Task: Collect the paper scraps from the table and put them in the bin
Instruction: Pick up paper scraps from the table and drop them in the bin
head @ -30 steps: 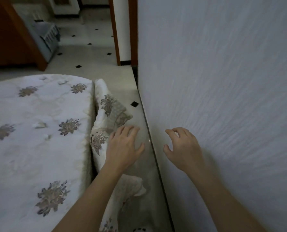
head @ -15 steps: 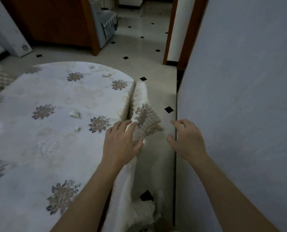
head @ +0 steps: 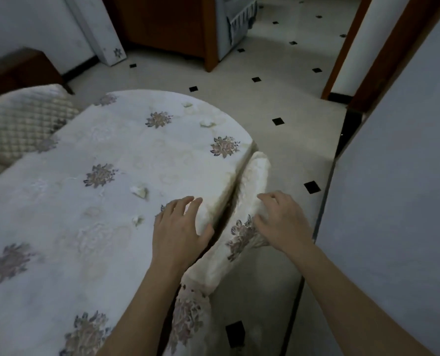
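A round table [head: 59,201] carries a white cloth with flower motifs. Small crumpled paper scraps lie on it: one [head: 139,191] left of my left hand, a smaller one [head: 137,220] nearer me, and two [head: 207,123] [head: 188,105] by the far edge. My left hand [head: 180,227] hovers over the table's right edge, fingers spread, holding nothing. My right hand [head: 281,220] is open above the hanging fold of the cloth [head: 249,191], right of the table. No bin is in view.
A grey-white wall [head: 393,201] rises close on the right, leaving a narrow strip of tiled floor [head: 278,140]. A quilted chair [head: 21,124] stands at the left of the table. A wooden cabinet [head: 167,24] and a doorway [head: 347,47] lie beyond.
The view has swung left from the wall toward the table, so more of the tabletop and the scraps show. Both hands have stayed open and have moved left, the left one over the table's edge.
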Available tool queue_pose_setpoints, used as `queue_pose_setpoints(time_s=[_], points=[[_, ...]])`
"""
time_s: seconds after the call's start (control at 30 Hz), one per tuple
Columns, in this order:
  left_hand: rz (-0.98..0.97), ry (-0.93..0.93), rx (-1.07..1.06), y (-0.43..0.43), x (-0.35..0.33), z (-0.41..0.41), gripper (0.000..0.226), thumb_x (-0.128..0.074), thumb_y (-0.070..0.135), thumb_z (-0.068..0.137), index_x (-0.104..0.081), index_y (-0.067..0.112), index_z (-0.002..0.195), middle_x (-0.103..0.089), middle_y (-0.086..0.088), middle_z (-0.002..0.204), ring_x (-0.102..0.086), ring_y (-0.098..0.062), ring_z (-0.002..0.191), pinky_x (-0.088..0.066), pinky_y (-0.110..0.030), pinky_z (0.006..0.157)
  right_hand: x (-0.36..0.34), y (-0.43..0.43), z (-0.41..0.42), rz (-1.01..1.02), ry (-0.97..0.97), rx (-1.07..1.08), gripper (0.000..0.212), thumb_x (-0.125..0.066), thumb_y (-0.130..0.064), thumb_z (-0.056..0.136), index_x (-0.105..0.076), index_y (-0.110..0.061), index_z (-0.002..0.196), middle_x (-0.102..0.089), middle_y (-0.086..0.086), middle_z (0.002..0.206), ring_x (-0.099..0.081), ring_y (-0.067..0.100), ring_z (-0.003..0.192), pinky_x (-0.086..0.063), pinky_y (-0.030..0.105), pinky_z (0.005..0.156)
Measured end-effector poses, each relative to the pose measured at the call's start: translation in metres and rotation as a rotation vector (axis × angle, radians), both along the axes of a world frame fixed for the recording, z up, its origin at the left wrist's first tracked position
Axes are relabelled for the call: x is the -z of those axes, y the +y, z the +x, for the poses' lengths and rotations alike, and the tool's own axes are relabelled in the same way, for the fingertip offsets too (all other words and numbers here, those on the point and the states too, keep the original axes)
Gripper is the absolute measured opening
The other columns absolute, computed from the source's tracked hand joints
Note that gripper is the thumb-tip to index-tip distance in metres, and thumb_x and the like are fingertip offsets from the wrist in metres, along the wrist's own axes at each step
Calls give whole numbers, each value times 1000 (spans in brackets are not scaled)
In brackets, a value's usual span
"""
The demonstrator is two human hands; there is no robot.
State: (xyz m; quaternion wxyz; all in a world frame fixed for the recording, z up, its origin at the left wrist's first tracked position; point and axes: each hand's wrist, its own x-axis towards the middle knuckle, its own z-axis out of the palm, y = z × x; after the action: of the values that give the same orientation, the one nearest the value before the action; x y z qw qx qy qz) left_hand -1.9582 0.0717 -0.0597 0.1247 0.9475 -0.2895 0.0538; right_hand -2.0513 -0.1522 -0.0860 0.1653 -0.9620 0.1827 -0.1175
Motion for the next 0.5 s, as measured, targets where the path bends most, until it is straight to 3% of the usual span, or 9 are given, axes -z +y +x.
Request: queue_pose_setpoints(time_s=[0.13, 0.37, 0.5], points=[[9, 16, -104, -4, -3, 21, 57, -48, 53, 82, -62, 21, 128, -63, 1, 130, -56, -25, 120, -50, -44, 90, -8, -9, 45, 24, 28, -99, 46, -58, -33, 79, -66, -12, 119, -65, 9, 110, -58, 29, 104, -52, 44, 87], [7, 51, -292, 1, 0, 47, 59, -44, 54, 82, -61, 21, 128, -63, 1, 129, -56, -26, 119, -48, -43, 89, -13, -14, 112, -3, 53, -286, 45, -64, -30, 81, -65, -12, 121, -65, 11, 112, -59, 31, 107, -50, 45, 90], [-18, 63, -373, 8, 11, 65, 57, -46, 53, 81, -64, 19, 124, -65, -1, 125, -58, -28, 115, -50, -43, 83, -16, -10, 149, -1, 70, -357, 48, -58, -35, 79, -66, -13, 121, -65, 11, 113, -59, 31, 108, -51, 44, 86]])
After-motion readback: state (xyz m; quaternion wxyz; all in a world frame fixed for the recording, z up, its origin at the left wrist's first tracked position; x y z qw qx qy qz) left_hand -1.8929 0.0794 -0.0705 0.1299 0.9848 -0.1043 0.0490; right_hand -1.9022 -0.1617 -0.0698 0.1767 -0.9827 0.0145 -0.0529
